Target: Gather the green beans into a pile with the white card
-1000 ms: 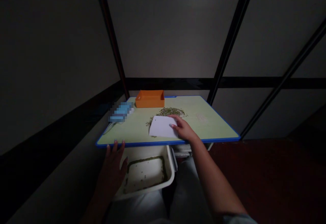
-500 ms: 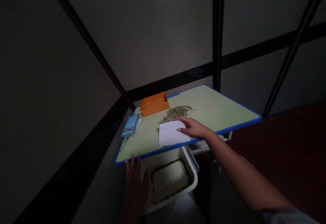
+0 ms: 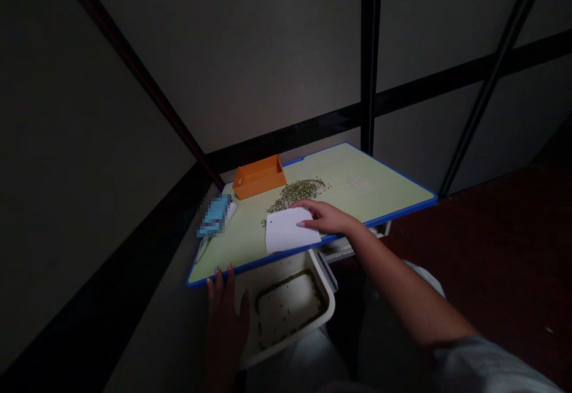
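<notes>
A white card [image 3: 286, 233] is gripped at its right end by the right hand [image 3: 328, 217], long side roughly along the near edge. It is placed between the grains [image 3: 301, 192] and that table [image 3: 393, 181] edge, with the bin [image 3: 328, 312] below. The left hand [image 3: 226, 309] is spread beside the bin, nothing seen held. An orange tray [image 3: 261, 186] is set farther back.

The only view, head-worn and tilted sideways, looks forward and down from near the pale green, blue-edged rectangular desk [image 3: 384, 187] toward the grey, black-banded panelled wall [image 3: 268, 53].
</notes>
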A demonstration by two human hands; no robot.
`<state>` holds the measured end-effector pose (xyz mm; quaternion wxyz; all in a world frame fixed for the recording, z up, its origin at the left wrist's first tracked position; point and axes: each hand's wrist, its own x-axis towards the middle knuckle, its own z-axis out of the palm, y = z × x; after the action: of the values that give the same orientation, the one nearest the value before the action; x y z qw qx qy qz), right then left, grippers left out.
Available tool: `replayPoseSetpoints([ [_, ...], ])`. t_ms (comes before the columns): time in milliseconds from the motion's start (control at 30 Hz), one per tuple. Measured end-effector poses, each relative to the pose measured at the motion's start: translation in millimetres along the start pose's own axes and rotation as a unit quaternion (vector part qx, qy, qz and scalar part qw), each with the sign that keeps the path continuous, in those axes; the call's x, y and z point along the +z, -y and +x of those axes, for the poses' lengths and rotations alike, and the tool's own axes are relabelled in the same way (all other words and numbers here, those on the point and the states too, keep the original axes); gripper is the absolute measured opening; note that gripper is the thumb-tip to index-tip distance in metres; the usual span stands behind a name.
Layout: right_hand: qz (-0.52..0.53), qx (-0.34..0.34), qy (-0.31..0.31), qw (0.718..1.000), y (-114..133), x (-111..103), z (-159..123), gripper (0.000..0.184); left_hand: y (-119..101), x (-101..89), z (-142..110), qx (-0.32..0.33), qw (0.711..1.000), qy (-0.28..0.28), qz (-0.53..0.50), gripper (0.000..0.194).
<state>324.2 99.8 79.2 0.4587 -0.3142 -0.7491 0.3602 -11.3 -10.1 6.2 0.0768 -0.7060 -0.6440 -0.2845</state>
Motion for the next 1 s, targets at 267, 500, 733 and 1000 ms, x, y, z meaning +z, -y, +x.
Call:
replayPoseSetpoints([
  [267, 0.040, 0.019, 0.025, 0.999, -3.0, 0.5, 0.2, 0.048, 2.1, -1.6, 0.4, 0.005, 1.000, 0.005, 0.001, 0.065],
  [500, 0.072, 0.030, 0.039, 0.996, -1.0, 0.4, -0.8, 0.049, -1.4, 0.3, -0.7, -0.007, 1.000, -0.005, 0.000, 0.060],
  [733, 0.098, 0.046, 0.044, 0.993, 0.4, 0.2, -1.9, 0.049, 3.7, -0.2, -1.7, 0.006, 1.000, 0.003, -0.002, 0.062],
  [1000, 0.145, 0.078, 0.067, 0.984, -2.9, 1.0, -0.6, 0.055, 1.5, 4.6, -2.2, 0.003, 1.000, -0.019, -0.003, 0.059],
])
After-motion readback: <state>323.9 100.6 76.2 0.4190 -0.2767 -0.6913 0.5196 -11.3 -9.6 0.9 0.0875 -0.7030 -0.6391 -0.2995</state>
